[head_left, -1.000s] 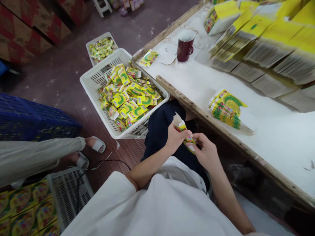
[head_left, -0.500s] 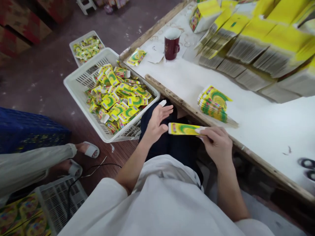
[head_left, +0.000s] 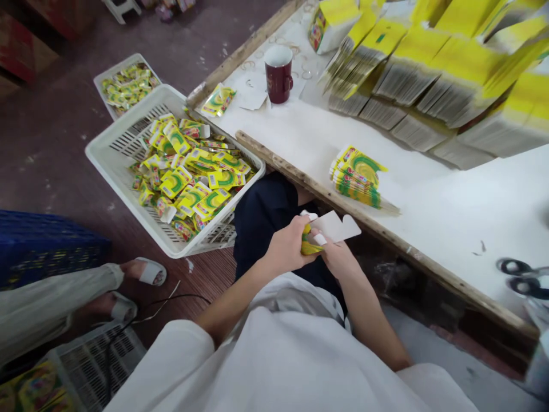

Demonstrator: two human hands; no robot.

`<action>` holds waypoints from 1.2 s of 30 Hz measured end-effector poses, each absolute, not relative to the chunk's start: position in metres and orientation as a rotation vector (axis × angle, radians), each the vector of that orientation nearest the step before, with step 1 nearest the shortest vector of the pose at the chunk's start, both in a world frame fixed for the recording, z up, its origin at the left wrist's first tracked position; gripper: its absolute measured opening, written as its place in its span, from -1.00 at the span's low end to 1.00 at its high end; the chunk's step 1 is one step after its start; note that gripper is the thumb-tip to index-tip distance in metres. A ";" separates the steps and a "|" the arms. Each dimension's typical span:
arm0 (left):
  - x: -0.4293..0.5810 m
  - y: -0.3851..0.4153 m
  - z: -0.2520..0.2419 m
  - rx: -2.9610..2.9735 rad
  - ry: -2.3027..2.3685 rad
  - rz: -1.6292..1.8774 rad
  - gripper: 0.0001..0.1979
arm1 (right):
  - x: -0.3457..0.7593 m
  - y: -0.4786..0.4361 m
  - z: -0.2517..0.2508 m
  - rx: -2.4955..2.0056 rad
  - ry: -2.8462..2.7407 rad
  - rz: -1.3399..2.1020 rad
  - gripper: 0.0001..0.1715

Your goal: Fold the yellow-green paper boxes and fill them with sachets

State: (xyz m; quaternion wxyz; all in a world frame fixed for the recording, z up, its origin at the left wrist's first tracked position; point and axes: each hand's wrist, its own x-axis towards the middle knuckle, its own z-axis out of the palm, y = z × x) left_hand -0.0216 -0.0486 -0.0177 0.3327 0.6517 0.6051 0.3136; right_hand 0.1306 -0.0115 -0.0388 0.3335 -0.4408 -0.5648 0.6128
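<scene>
Over my lap, my left hand (head_left: pixel 288 245) grips the side of a small yellow and green carton (head_left: pixel 310 248). My right hand (head_left: pixel 338 256) holds the same carton from the other side, its thumb at the carton's open end. A white inner flap (head_left: pixel 338 226) stands out from that end toward the table. On the table just beyond my hands lies a fanned stack of flat yellow-green cartons (head_left: pixel 359 174). Left of my knees, a white plastic basket (head_left: pixel 171 243) holds many folded cartons of the same print.
A dark red mug (head_left: pixel 278 80) stands on the white table (head_left: pixel 446 229). Long rows of flat yellow cartons (head_left: pixel 429 86) fill its far side, and scissors (head_left: pixel 521 277) lie at the right. On the floor are a smaller basket (head_left: pixel 124 86), a blue crate (head_left: pixel 47 246) and another person's feet (head_left: pixel 150 272).
Half a second ago my left hand was open and apart, and my right hand alone held the flattened carton. Now both hands hold the carton, and its white flap is raised.
</scene>
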 end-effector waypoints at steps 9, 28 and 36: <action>-0.018 -0.055 -0.018 1.832 1.579 0.804 -0.45 | 0.129 -0.012 -0.036 -1.141 -1.336 1.613 -0.30; -0.049 -0.041 -0.005 1.771 1.618 0.792 -0.42 | 0.158 0.011 -0.028 -0.871 -2.244 1.077 -0.66; -0.041 -0.043 -0.002 1.832 1.647 0.851 -0.41 | 0.154 0.015 -0.019 -0.831 -2.275 1.098 -0.73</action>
